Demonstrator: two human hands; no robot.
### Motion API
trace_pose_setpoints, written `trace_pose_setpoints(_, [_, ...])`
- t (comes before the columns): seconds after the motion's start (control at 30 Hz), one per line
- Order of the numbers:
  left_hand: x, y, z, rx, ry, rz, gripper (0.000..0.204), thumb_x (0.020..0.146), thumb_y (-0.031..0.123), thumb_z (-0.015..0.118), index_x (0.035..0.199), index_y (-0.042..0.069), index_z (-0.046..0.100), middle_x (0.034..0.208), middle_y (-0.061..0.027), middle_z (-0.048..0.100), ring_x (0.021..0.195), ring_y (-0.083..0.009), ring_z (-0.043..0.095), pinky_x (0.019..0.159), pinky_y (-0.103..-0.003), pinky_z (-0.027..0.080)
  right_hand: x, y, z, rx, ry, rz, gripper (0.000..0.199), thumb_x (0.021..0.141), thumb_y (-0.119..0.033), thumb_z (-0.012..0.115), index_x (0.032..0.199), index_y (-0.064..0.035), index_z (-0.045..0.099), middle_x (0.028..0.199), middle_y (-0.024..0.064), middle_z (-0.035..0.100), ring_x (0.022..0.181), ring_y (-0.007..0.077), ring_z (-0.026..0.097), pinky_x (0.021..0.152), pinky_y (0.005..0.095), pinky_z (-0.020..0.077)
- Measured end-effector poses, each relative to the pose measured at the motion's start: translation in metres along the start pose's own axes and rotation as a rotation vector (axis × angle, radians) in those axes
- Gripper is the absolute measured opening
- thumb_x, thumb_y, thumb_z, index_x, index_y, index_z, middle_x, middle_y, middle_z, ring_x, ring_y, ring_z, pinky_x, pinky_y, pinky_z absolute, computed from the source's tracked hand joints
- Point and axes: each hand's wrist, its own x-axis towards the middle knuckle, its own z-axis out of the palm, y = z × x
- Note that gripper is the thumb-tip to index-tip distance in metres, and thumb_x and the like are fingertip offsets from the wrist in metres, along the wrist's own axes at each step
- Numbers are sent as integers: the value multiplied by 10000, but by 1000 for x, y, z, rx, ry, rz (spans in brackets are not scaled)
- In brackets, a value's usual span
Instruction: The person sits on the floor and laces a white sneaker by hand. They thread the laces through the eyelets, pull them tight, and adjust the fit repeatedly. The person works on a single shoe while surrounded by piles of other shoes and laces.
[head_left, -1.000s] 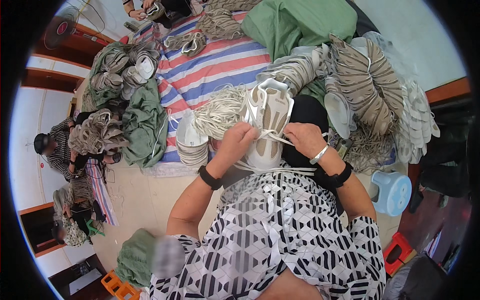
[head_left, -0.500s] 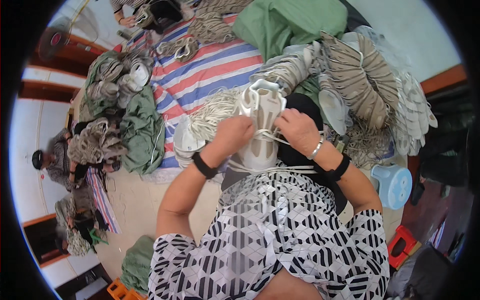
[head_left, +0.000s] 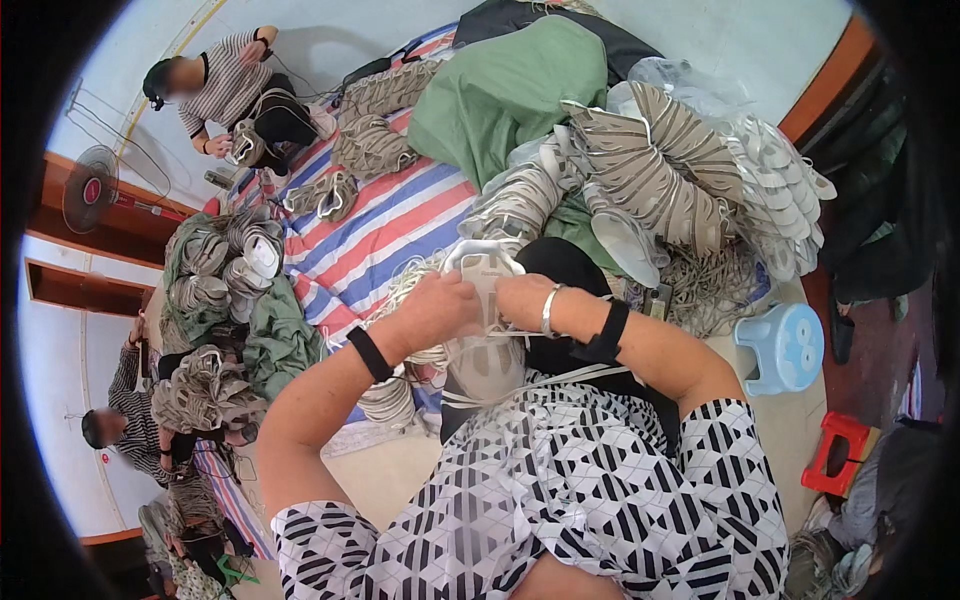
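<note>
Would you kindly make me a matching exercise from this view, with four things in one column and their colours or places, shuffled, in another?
Things:
1. beige-and-white shoe upper
2. silvery bracelet
3. ground sheet
4. round-topped stool

Colours or places:
A. pale blue
B. at the left hand and right hand
C. red, white and blue stripes
D. around the right wrist

Pairs: 1-B, 2-D, 3-C, 4-A

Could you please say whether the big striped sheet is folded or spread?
Spread out; the striped sheet shows broad stretches of coloured stripes.

Left hand [head_left: 440, 308] and right hand [head_left: 522, 300] close together, fingers [head_left: 468, 298] curled, both forearms [head_left: 322, 402] angled inward.
</note>
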Motion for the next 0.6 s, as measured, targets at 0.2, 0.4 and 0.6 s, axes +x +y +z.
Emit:
trace_pose_setpoints(0.2, [14,17,11,-122,-104,-154,167,738,287,682,756,122,665,835,-16,562,895,-249,518,702,-380,458,-12,-10,28,-47,225,27,130,759,-109,623,851,-49,694,986,138,608,962,293,613,774,404,498])
trace_pose_setpoints(0.4, [21,6,9,-371,-71,-249,187,786,241,669,819,57,656,816,-68,557,857,-251,530,700,-338,469,-14,-9,41,70,406,40,91,724,-65,608,775,-31,676,943,143,579,952,308,582,761,417,491])
trace_pose_setpoints(0.6, [11,3,31,-856,436,-314,161,883,194,622,849,36,632,795,-47,518,733,-169,501,684,-291,431,-21,-19,19,-135,215,62,177,789,-81,576,920,-23,680,1030,133,592,937,286,631,782,387,518])
